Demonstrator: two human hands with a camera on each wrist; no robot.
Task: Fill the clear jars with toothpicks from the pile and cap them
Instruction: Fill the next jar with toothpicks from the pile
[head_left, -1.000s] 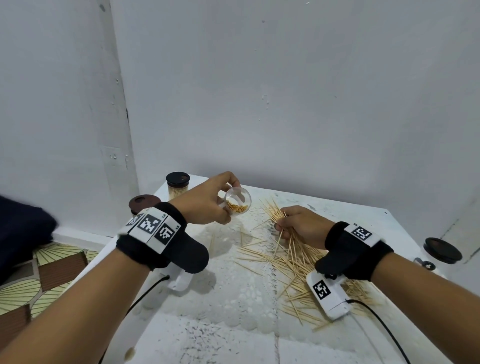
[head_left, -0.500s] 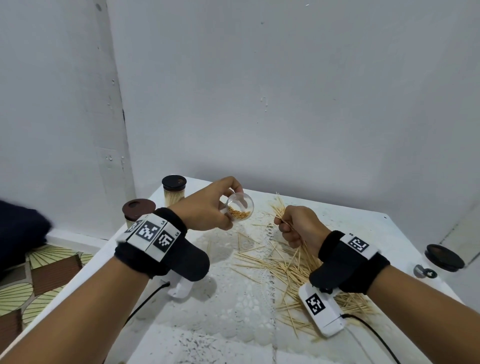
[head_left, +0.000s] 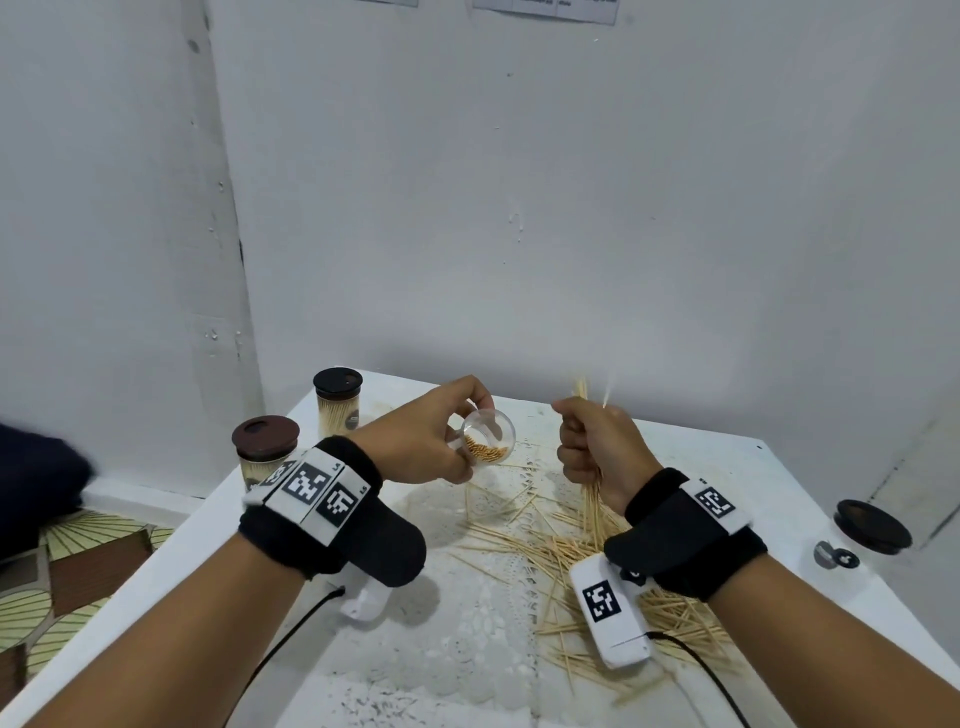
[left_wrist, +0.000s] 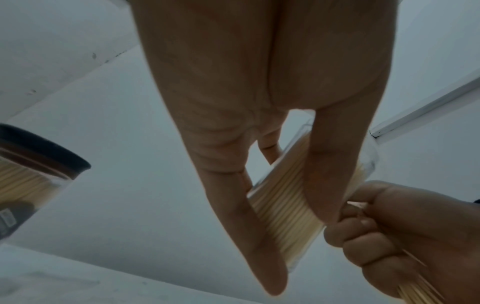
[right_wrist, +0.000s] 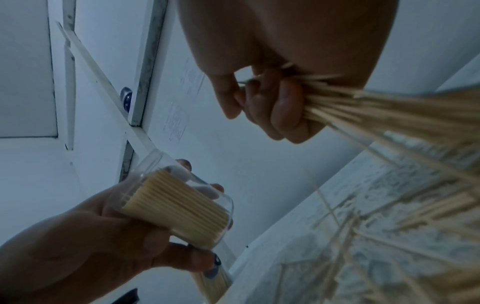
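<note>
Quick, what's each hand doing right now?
Left hand: closed around the open jar, partly filled with toothpicks.
Right hand: closed in a fist around a bunch of toothpicks.

Both forearms reach in from the lower corners of the head view toward the middle of the frame, each with a black wrist strap (head_left: 332, 512) bearing white marker tags. The left hand (head_left: 415, 447), left of centre, has thumb and fingers curled round a clear jar (head_left: 488, 436), its mouth tipped toward the right. The right hand (head_left: 597, 447), just right of centre, is a closed fist, thumb side up, clenched on a bundle of toothpicks (head_left: 592, 493). The two hands are level and near each other, apart.
</note>
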